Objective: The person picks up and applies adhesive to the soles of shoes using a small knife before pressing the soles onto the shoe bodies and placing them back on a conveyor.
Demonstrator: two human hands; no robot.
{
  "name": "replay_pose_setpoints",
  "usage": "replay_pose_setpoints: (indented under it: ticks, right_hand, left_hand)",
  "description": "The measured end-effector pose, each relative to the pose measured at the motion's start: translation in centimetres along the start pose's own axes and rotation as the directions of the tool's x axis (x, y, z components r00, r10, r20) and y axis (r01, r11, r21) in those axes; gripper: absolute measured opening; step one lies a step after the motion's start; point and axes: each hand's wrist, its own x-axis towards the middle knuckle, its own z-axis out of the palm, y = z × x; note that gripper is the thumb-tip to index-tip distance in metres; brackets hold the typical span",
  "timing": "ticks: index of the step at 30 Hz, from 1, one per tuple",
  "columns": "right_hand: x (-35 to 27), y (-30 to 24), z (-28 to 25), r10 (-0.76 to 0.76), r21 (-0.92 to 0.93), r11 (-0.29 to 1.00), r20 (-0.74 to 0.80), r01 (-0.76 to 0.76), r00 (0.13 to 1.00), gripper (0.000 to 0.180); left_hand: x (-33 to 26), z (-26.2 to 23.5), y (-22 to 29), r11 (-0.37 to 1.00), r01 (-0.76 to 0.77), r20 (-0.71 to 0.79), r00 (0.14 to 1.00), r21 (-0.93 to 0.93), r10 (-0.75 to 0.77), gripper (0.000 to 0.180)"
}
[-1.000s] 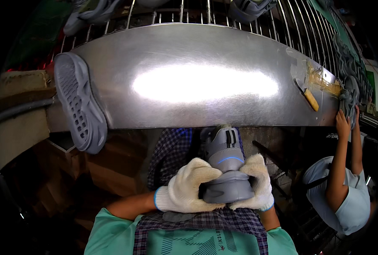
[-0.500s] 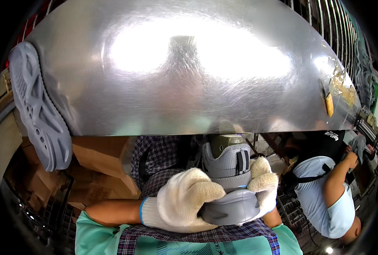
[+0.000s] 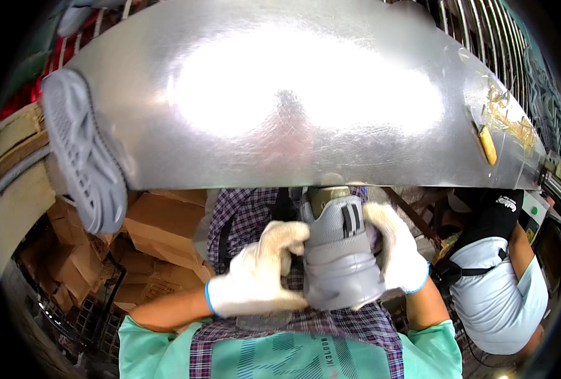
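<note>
In front of my lap, just below the table edge, is a grey sneaker [image 3: 342,252] with black stripes. A dark green form [image 3: 326,197] fills its opening at the table end. Its smooth, rounded grey end points toward me. My right hand [image 3: 399,256], in a white knit glove, wraps the sneaker's right side, its lower fingers hidden underneath. My left hand [image 3: 255,278], gloved alike, is spread at the left side, thumb and fingers apart. Whether its fingertips touch the sneaker I cannot tell. Below that hand lies a blurred grey piece [image 3: 264,321], its kind unclear.
A grey openwork shoe sole [image 3: 84,151] overhangs the metal table's [image 3: 217,161] left edge. A yellow-handled tool [image 3: 487,145] lies at the right. Cardboard boxes [image 3: 167,227] stand below left. Another person in a light blue shirt [image 3: 495,290] is at the right.
My left hand has come off the sneaker's near end and opened to the left. More of the sneaker shows, and my right hand has shifted up its side. The whole view has moved slightly.
</note>
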Motion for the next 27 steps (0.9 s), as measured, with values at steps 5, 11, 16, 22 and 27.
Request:
replay_pose_setpoints:
  ticks: [5, 11, 16, 22, 27]
  right_hand:
    - [-3.7, 7.1, 7.8, 0.317, 0.582, 0.738, 0.148, -0.342, 0.937, 0.088]
    - [-0.6, 3.9, 7.3, 0.090, 0.705, 0.697, 0.094, -0.131, 0.991, 0.111]
    - [5.4, -2.2, -2.8, 0.003, 0.563, 0.814, -0.247, 0.141, 0.969, 0.072]
    - [4.5, -0.3, -14.4, -0.121, -0.280, 0.957, -0.614, -0.071, 0.780, 0.041]
    - [-3.3, 5.9, -14.8, -0.108, -0.718, 0.522, -0.591, -0.461, 0.799, 0.052]
  left_hand:
    - [0.0, -3.0, -0.4, 0.998, -0.033, 0.038, 0.999, 0.045, 0.031, 0.111]
    - [5.1, -3.6, 3.0, 0.908, -0.390, -0.360, 0.834, 0.151, 0.418, 0.039]
    - [7.6, -8.3, 10.1, 0.823, -0.554, -0.694, 0.546, 0.122, 0.470, 0.042]
    - [3.7, -8.2, 6.5, 0.959, -0.088, -0.720, 0.643, 0.270, 0.262, 0.050]
    - [4.2, -5.6, 1.3, 0.759, 0.013, -0.650, 0.527, 0.651, 0.548, 0.060]
